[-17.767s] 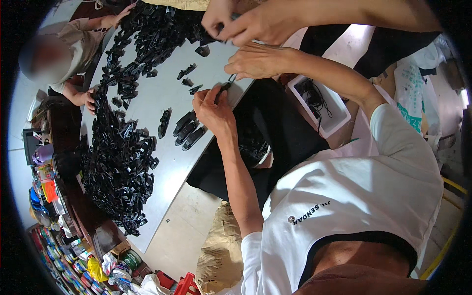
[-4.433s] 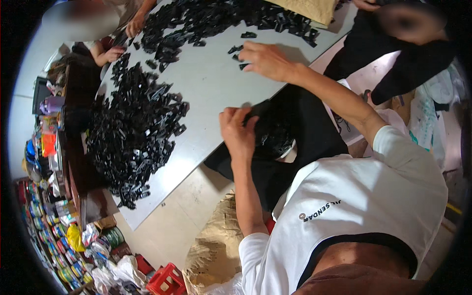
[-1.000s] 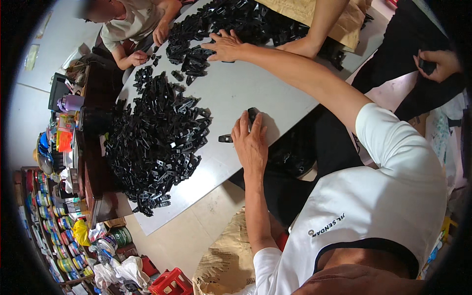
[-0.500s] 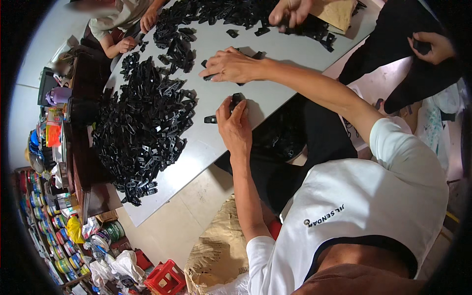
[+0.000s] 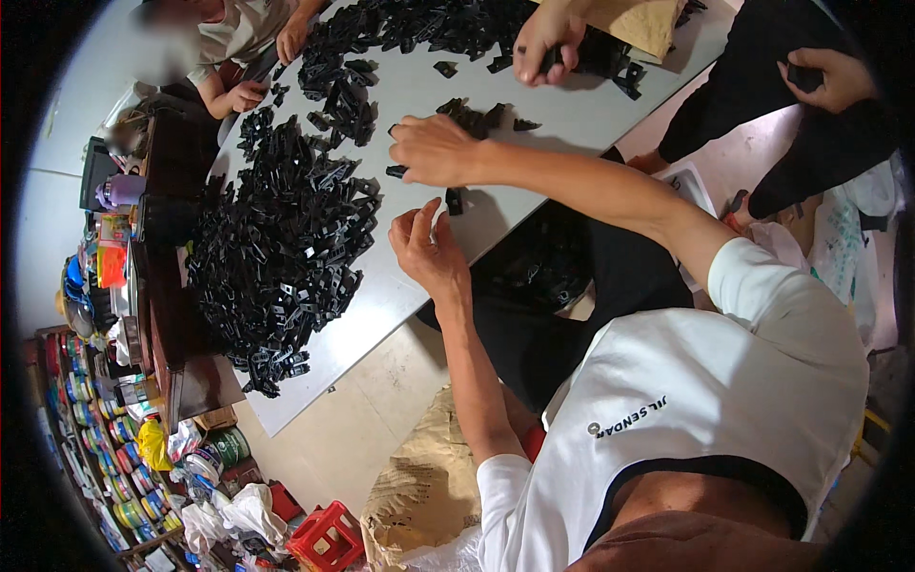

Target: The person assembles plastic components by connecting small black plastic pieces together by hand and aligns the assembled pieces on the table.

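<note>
The right hand (image 5: 434, 151) partly hides a black piece (image 5: 396, 173). At one o'clock the top edge crops brown paper (image 5: 640, 23); at eleven, a person (image 5: 243, 36) is partly blurred.

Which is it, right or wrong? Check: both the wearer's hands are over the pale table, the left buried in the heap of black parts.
Wrong on one point: the head view shows the left hand apart from the heap of black parts, to its right. That hand and the right hand are over the pale table.

Black plastic pieces (image 5: 281, 257), heaped and loose
One oblong piece (image 5: 454, 202) lies on the pale tabletop (image 5: 408, 86), apart from the heaped ones.
</note>
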`<state>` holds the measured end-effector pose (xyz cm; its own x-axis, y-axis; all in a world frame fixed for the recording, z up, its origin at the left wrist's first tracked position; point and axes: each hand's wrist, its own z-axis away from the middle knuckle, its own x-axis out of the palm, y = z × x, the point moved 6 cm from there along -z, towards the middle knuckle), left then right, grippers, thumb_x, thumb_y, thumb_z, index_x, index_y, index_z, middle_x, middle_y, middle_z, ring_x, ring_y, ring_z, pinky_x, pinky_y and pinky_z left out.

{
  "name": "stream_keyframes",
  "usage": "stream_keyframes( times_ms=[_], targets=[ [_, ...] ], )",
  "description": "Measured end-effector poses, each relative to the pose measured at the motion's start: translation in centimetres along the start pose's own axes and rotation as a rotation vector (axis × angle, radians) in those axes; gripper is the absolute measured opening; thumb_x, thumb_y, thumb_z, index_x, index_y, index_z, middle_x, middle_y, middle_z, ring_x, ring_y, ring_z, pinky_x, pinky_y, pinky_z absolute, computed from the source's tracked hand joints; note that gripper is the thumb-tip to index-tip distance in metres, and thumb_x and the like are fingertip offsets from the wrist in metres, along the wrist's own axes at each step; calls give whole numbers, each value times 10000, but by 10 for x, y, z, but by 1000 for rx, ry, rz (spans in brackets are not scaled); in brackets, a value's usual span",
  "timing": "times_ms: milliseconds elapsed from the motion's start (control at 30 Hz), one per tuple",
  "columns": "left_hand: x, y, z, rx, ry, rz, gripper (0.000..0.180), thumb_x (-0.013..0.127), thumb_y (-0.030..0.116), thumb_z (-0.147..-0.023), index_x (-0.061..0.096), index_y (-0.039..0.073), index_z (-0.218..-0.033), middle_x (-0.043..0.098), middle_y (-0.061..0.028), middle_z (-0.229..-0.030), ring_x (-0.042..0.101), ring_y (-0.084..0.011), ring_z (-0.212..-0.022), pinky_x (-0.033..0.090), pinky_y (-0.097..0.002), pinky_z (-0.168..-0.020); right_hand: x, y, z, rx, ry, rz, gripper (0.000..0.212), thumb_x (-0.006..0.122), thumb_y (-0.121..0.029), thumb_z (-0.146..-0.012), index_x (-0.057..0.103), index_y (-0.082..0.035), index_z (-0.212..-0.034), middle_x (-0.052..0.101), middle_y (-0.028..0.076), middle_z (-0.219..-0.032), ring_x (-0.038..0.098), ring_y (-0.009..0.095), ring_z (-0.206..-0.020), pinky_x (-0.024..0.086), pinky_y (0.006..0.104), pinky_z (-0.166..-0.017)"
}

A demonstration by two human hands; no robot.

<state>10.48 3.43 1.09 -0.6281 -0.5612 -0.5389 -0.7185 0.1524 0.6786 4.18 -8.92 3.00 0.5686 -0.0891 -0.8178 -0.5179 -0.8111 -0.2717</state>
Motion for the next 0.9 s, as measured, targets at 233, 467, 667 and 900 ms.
stream_keyframes(
  times_ms=[233,467,667,900],
  targets=[
    [1,9,5,94,0,-122,322,645,-92,-658,684,56,-941,550,-85,-858,538,-258,-852,445,-354,-755,19,-2,-9,46,-21,5,166,691,-140,-707,598,-29,-788,594,96,-844,560,265,-896,488,396,-694],
    [4,4,10,75,16,-158,290,655,-57,-681,683,48,-951,551,-96,-858,534,-257,-845,443,-353,-728,-37,42,68,298,118,-799,373,724,-140,-719,624,-36,-1063,591,84,-824,580,169,-749,469,313,-685],
    [25,20,-1,98,-23,-304,315,707,54,-707,634,41,-1013,535,-121,-868,505,-311,-839,418,-414,-734,-56,45,114,289,134,-444,264,710,-36,-721,605,-33,-963,526,40,-860,560,165,-802,459,283,-698],
    [35,17,2,57,-156,-303,341,697,59,-722,618,50,-1054,546,-116,-867,527,-301,-824,437,-395,-717,-44,44,112,389,-6,-444,381,743,-42,-669,470,-64,-934,585,84,-892,581,280,-856,460,388,-739]
  ],
)
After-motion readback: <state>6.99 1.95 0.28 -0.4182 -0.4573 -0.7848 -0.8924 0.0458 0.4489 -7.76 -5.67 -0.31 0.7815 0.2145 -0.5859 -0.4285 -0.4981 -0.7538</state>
